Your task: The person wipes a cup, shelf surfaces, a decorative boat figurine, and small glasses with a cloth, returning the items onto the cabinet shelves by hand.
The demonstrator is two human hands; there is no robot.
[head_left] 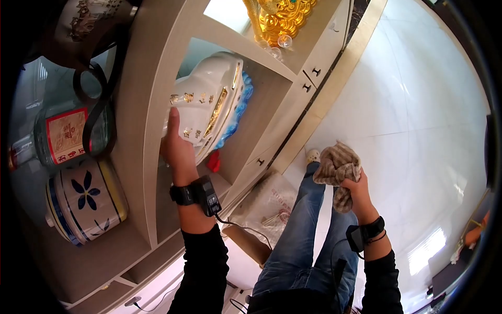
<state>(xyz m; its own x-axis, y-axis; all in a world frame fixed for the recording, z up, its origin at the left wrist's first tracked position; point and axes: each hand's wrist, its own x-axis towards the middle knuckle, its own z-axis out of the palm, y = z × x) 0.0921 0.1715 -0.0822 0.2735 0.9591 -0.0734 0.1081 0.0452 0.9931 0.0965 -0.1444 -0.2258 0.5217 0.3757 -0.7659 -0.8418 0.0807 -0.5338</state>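
A white ceramic sailboat ornament (204,99) with gold lettering and a blue wave base sits in a shelf compartment. My left hand (179,149) grips its near edge, the thumb on the white surface and the other fingers hidden behind it. Bunched in my right hand (357,188) is a brown checked cloth (337,165), held out over the floor beside my legs. A small red object (214,161) lies just below the sailboat's base.
Gold ornament (280,23) and clear balls (284,41) occupy the neighbouring compartment. Left of the divider (163,104) are a glass bottle (70,131) and a flower-painted jar (86,201). Drawers with dark knobs (307,87) line the unit's front. A plastic bag (269,201) lies by my feet.
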